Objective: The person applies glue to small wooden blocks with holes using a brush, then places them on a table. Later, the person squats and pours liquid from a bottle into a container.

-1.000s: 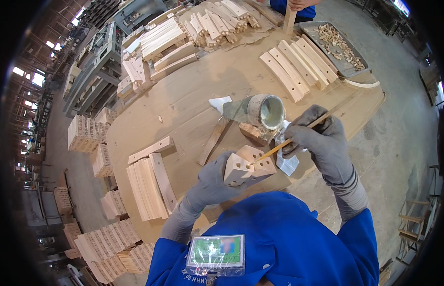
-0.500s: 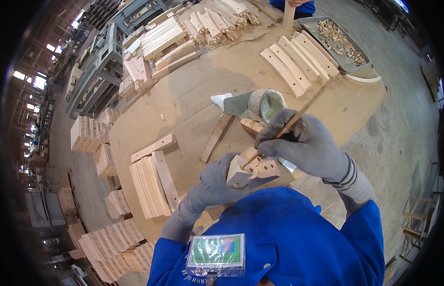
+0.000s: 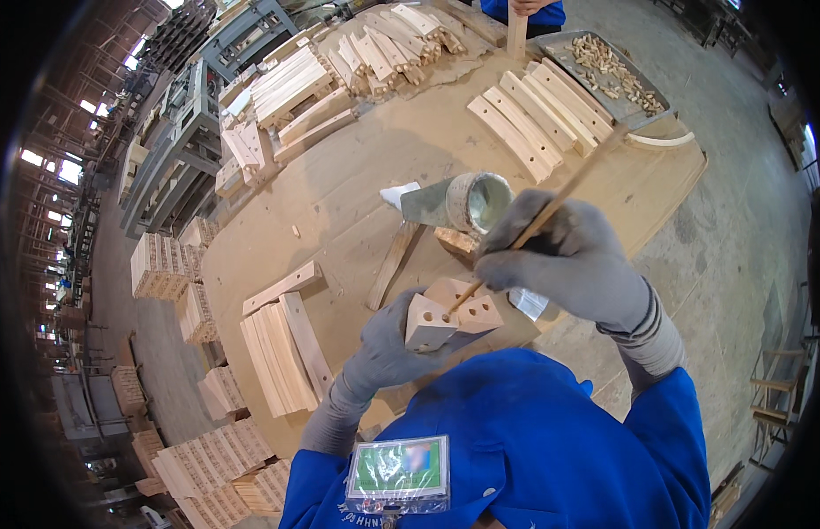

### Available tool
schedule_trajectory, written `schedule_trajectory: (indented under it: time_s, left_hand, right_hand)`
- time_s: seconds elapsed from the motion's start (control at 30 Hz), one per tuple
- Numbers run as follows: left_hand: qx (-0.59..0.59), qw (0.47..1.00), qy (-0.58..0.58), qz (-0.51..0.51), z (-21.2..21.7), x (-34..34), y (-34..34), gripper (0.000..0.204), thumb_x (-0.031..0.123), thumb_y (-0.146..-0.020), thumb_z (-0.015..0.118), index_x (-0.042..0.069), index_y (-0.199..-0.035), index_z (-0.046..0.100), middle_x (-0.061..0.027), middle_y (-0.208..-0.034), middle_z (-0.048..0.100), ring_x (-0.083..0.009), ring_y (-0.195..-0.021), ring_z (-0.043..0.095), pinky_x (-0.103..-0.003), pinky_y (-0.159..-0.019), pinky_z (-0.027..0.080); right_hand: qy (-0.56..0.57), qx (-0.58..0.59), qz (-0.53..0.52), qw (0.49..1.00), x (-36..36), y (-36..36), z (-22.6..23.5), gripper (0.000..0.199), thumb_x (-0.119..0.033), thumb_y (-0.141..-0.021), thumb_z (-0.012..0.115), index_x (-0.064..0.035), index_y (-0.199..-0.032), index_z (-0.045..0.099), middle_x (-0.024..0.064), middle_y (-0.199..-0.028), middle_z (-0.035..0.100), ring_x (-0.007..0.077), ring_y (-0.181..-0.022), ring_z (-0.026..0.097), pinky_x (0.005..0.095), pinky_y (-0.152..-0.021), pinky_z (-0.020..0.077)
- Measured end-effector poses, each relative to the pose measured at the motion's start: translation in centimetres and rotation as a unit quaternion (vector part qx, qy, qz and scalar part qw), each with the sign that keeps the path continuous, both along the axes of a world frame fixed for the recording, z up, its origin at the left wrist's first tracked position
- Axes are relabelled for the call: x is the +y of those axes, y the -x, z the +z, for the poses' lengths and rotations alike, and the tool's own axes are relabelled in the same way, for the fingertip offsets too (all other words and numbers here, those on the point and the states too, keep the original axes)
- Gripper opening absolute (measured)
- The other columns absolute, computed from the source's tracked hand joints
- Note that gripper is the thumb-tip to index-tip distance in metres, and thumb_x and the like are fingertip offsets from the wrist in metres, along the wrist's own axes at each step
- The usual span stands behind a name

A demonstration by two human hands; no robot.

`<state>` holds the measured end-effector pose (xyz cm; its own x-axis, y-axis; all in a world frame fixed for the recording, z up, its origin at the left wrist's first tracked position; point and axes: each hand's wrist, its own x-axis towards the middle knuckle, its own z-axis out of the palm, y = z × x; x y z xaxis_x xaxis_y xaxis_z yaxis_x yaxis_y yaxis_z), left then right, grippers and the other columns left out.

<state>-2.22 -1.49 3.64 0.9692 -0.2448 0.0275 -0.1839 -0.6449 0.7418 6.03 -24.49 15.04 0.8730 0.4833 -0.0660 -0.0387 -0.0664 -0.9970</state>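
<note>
My left hand [image 3: 383, 346], in a grey glove, is closed around pale wooden pieces [image 3: 432, 324] whose end faces have drilled holes. In my right hand [image 3: 573, 264], also gloved, a thin wooden stick [image 3: 575, 181] is pinched between thumb and fingers. Its lower tip meets the wood at a hole, and its upper end slants up to the right. Just beyond my right hand lies a tilted pot [image 3: 458, 204] with whitish paste inside. It leans near a small wooden block [image 3: 456, 242] and a flat wooden strip [image 3: 394, 264].
Curved slats [image 3: 278, 357] lie to the left on the brown-covered table [image 3: 339, 207]. More drilled slats [image 3: 515, 132] rest at far right, beside a metal tray [image 3: 652, 101] of dowels. Another person's hand [image 3: 529, 7] holds upright wood there. Stacked wood [image 3: 163, 264] stands off the left edge.
The wooden pieces have shifted slightly left and turned in my left hand. The stick's tip has moved down to a hole, and the stick stands a little steeper.
</note>
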Motion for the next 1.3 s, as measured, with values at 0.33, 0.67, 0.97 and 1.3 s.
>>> schedule_trajectory:
  time_s: [0.33,0.67,0.97,1.3]
  left_hand:
    - [-0.184,0.977,0.107,0.002,-3.7,-1.6,0.3,0.077,0.021,-0.057,0.086,-0.002,-0.119,0.047,-0.0134,-0.1,0.063,-0.0221,-0.084,0.067,-0.031,-0.07,0.054]
    - [-0.104,0.97,0.214,-0.046,-6.6,-3.4,0.8,0.097,0.025,-0.054,0.087,0.001,-0.13,0.032,-0.0226,-0.128,0.043,-0.0335,-0.11,0.054,-0.04,-0.086,0.049]
    - [-0.134,0.96,0.247,-0.011,-6.7,-4.5,0.6,0.089,0.026,-0.063,0.083,0.003,-0.133,0.033,-0.0213,-0.128,0.046,-0.0353,-0.121,0.046,-0.048,-0.1,0.036]
    - [-0.178,0.967,0.18,-0.037,-9.6,-4.8,0.2,0.101,0.034,-0.059,0.084,-0.004,-0.132,0.027,-0.0176,-0.11,0.053,-0.032,-0.096,0.054,-0.04,-0.081,0.045]
  right_hand:
    - [-0.357,0.201,-0.212,0.887,3.5,2.8,-7.0,0.025,-0.005,-0.085,0.063,0.0013,-0.109,0.06,0.0074,-0.092,0.065,0.0113,-0.079,0.063,0.0238,-0.07,0.053]
    - [-0.349,0.23,-0.236,0.877,3.3,2.1,-8.4,0.014,-0.008,-0.092,0.051,0.0007,-0.104,0.053,0.0144,-0.099,0.061,0.0216,-0.085,0.065,0.0332,-0.073,0.058]
    - [-0.392,0.275,-0.218,0.85,3.8,1.9,-8.9,0.018,-0.008,-0.09,0.056,0.0013,-0.105,0.056,0.0101,-0.09,0.063,0.017,-0.08,0.065,0.0297,-0.069,0.0579]
    - [-0.423,0.257,-0.236,0.836,4.4,3.4,-8.8,0.015,-0.01,-0.092,0.054,-0.0002,-0.103,0.056,0.0065,-0.085,0.06,0.014,-0.074,0.061,0.0297,-0.071,0.0559]
